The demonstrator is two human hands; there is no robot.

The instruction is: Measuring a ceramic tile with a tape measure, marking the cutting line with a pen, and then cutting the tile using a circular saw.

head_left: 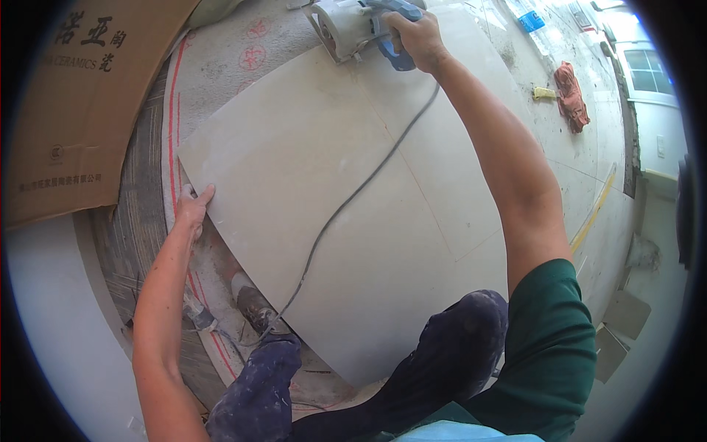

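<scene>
A large pale ceramic tile [287, 162] lies in front of me, with thin red lines marked on its surface. My right hand [423, 43] is wrapped round the blue handle of a handheld circular saw [345, 28] at the tile's far edge. The saw's blade is out of sight. From it a grey power cord [329, 221] runs across the tile towards my foot. My left hand [193, 209] grips the tile's left edge, thumb near the top face; its other fingers are partly hidden.
A big cardboard box [81, 125] stands at the left. Beneath the tile lies a white protective sheet [193, 96] with red stripes. To the right are a plastic bottle [532, 23], a reddish cloth [571, 97] and a yellow strip [595, 210]. My shoe [254, 303] is beside the tile.
</scene>
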